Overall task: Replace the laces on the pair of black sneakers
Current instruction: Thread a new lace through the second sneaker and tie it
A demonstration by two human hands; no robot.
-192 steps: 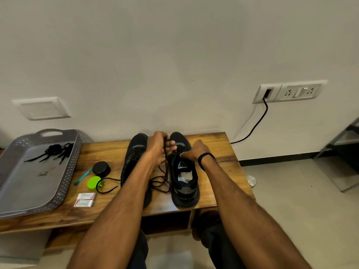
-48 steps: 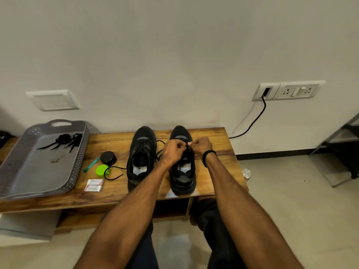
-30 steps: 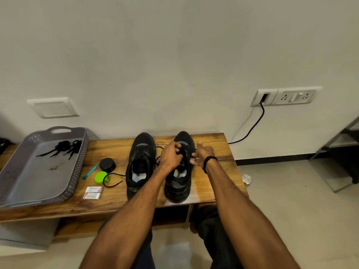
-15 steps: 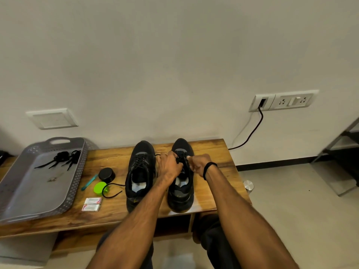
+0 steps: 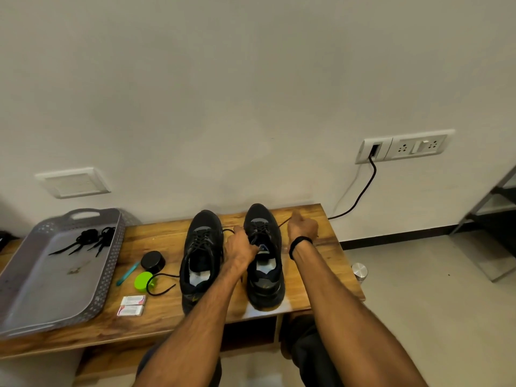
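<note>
Both shoes are stood side by side on the bench [image 5: 156,238], toes to the wall. L shoe [image 5: 201,258] is seen laced w/ criss-crosses over most of its eyelets; a loose end [image 5: 164,290] is trailed over the bench beside the green lid [image 5: 143,280], and no knot is seen. R shoe [image 5: 265,275] is the one in hand; crossings are seen over its far eyelets. R hand [image 5: 303,227] is clenched on a lace [image 5: 282,223], which is drawn taut out from the shoe's right side. L hand [image 5: 241,247] is curled on the R shoe at the tongue, prob. to steady it; whether the other lace end is pinched there too cannot be told. A bundle of black laces [image 5: 89,240] is left in the tray [image 5: 42,297], well apart from the shoes; prob. the old pair, so removal is judged done. Est.: past halfway; left to do: R shoe's near eyelets to be threaded, slack to be evened, both shoes to be tied.
</note>
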